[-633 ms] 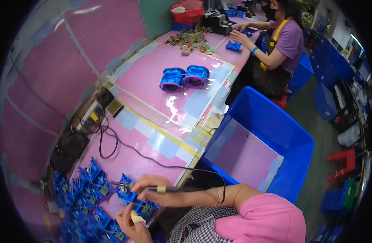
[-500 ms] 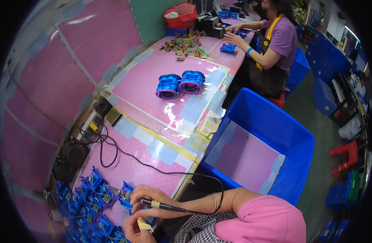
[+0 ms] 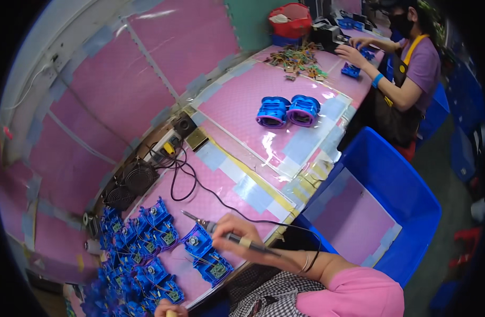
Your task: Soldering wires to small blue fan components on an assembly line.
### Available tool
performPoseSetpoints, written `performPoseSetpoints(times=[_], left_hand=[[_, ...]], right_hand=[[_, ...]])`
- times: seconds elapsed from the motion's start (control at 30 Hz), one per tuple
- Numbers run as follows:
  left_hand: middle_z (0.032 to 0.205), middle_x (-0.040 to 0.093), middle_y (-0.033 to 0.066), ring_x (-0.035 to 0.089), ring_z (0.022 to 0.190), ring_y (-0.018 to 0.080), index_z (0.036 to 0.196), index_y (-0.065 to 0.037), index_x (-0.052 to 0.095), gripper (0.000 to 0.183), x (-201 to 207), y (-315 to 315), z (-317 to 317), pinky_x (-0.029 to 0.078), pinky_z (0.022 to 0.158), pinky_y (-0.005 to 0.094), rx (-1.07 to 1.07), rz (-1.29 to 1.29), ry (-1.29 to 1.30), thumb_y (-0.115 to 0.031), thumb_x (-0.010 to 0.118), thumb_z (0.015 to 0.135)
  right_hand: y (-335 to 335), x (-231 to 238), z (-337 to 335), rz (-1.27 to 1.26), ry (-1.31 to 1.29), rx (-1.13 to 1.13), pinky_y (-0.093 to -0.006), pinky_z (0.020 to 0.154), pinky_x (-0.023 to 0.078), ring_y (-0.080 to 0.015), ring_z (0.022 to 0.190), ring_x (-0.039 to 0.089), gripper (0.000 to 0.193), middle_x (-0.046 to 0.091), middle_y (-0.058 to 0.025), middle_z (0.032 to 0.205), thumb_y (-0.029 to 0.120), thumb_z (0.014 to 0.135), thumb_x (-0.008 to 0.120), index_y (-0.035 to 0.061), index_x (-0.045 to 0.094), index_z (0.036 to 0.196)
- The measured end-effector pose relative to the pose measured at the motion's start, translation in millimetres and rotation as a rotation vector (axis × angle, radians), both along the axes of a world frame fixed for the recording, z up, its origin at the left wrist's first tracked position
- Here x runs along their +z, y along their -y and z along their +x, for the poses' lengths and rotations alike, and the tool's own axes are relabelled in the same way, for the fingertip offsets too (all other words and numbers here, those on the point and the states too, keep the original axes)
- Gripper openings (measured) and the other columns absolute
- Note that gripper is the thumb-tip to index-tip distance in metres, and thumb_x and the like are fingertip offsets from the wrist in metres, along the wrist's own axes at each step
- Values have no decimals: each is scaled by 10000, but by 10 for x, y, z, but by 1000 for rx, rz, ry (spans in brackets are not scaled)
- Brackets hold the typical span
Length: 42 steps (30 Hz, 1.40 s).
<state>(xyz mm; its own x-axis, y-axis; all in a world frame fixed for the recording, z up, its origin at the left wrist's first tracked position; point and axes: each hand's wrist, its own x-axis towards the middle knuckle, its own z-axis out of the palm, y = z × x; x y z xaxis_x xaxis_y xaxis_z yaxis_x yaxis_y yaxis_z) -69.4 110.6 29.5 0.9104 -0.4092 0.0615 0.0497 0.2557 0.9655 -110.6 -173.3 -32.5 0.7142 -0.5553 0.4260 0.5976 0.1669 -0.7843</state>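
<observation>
My right hand [image 3: 237,232] grips a soldering iron [image 3: 207,224] like a pen, its metal tip pointing left over the bench. Just below the tip lies a blue plastic casing [image 3: 204,255] with a round silver part, thin wires and a green board; the iron is above it, and I cannot tell any contact. At the lower edge my left hand [image 3: 170,307] is partly cut off, its fingers closed around something pale yellow. Beside it, several similar blue casings [image 3: 142,261] crowd the bench's left side.
Two blue-purple casings [image 3: 288,112] stand on the far mat. A black cable [image 3: 226,204] crosses the bench from small fans [image 3: 139,177]. A large blue bin [image 3: 419,211] sits at right. Beyond, a co-worker [image 3: 411,84] handles blue parts near a wire pile [image 3: 299,61].
My hands have moved apart: the right lifted with the soldering iron off the near casing, the left drew down to the lower edge. The whole view has shifted rightward in the picture.
</observation>
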Motion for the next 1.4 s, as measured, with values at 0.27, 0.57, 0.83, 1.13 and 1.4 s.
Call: performPoseSetpoints(times=[0.27,0.57,0.83,1.13,1.4], left_hand=[[821,438,30,365,671,126,998,-26,543,126,507,-555,245,336,568,263,-92,-432,123,-131,508,939],[874,439,19,385,688,88,1252,17,495,279,1951,-773,234,350,606,225,-112,-277,454,-59,460,986],[817,584,-22,518,691,49,916,-24,665,174,123,631,167,404,565,204,160,492,214,81,628,783],[726,563,52,489,600,130,910,-55,725,211,-102,796,375,353,501,261,248,797,804,46,674,732],[733,587,43,466,558,116,876,-40,714,163,-220,922,483,350,489,264,164,744,739,27,679,731]], right_hand=[[369,-104,-88,216,-137,-160,-227,727,479,-97,816,583,312,640,-68,932,241,931,640,-17,634,1105],[341,-284,-111,-150,-155,-329,-247,617,406,-114,677,506,96,573,-44,762,50,891,572,-24,617,848],[238,-84,-270,-130,-334,-163,-230,608,431,-99,666,536,122,617,-54,811,17,855,600,-42,650,949],[85,65,-278,-177,-423,-78,-222,569,462,-105,627,581,137,642,-88,781,0,833,617,-51,662,952],[2,22,-115,-292,-444,-49,-209,554,476,-102,618,604,149,659,-76,743,31,846,636,-46,674,968]])
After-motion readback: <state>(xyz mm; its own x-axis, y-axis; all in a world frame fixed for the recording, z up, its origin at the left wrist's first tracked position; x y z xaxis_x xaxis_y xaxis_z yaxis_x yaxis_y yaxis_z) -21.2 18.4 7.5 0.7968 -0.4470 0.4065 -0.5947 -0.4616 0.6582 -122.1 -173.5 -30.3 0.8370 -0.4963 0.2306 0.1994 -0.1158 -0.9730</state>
